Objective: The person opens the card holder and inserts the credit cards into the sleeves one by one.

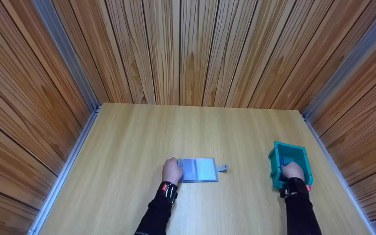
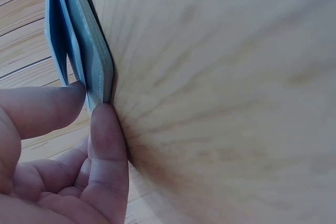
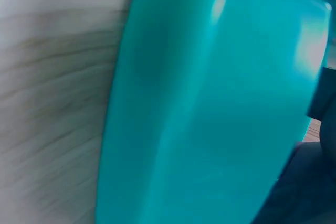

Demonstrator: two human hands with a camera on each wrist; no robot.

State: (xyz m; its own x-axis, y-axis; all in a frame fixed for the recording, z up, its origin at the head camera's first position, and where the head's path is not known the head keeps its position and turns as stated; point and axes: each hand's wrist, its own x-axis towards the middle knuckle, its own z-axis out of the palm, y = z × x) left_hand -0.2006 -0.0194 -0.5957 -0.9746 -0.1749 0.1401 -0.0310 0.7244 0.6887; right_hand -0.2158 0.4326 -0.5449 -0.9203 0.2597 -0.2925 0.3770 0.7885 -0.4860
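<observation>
A light blue card holder or wallet point(image 1: 206, 169) lies opened out on the table, its strap pointing right. My left hand point(image 1: 172, 171) pinches its left edge; in the left wrist view, the thumb and a finger of the left hand point(image 2: 63, 150) are at a corner of the holder point(image 2: 94, 51). My right hand point(image 1: 292, 171) reaches down inside a teal bin point(image 1: 275, 163), beside a dark blue thing point(image 1: 282, 161). Its fingertips are hidden, so any hold cannot be told. The teal bin's wall point(image 3: 210, 103) fills much of the right wrist view.
The pale wooden table point(image 1: 188, 130) carries the holder near its middle and the bin near its right edge. Wood-plank walls point(image 1: 194, 52) stand behind and at both sides, with grey metal strips point(image 1: 67, 166) along the side edges.
</observation>
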